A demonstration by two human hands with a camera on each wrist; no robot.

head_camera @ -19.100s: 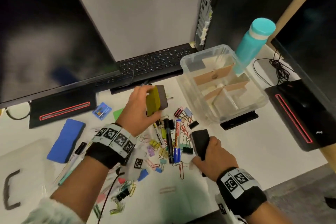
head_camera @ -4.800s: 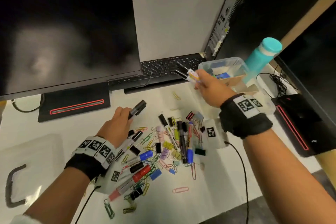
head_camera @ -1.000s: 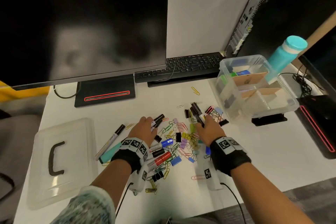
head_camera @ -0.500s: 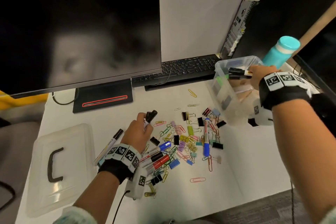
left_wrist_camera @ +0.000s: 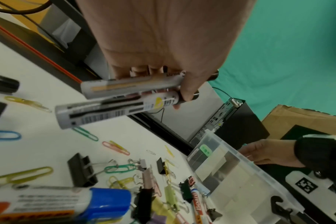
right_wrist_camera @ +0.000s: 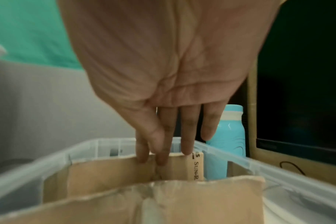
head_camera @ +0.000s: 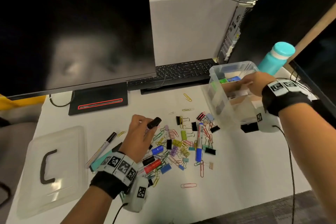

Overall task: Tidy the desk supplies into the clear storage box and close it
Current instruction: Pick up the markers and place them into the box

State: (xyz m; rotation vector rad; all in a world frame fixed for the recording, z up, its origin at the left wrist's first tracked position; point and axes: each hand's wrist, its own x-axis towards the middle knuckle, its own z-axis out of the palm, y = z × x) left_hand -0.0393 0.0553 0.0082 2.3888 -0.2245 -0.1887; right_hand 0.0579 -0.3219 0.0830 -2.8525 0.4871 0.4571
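Note:
My left hand [head_camera: 145, 123] hovers over the left side of the pile and grips two grey-barrelled markers [left_wrist_camera: 123, 97] with black caps [head_camera: 154, 122]. My right hand [head_camera: 247, 82] is over the clear storage box [head_camera: 214, 85], holding nothing. Its straight fingers [right_wrist_camera: 186, 136] touch the cardboard dividers [right_wrist_camera: 109, 169] inside. Paper clips and binder clips [head_camera: 180, 143] lie scattered mid-desk, along with a blue marker [head_camera: 199, 143], a red marker [head_camera: 152, 166] and a blue-capped marker [head_camera: 156, 150]. A white marker [head_camera: 101, 149] and a teal highlighter [head_camera: 100, 162] lie left of my wrist. The clear lid [head_camera: 54, 169] rests at the far left.
A monitor [head_camera: 72, 32] on a black stand [head_camera: 98, 100] and a keyboard [head_camera: 178, 74] fill the back. A teal bottle [head_camera: 274, 58] and a PC tower [head_camera: 263, 20] stand behind the box. A second screen [head_camera: 318, 60] is at the right edge.
My right hand held markers over the box half a second ago; now it is empty with its fingers down among the dividers. My left hand has stayed put, still holding its markers.

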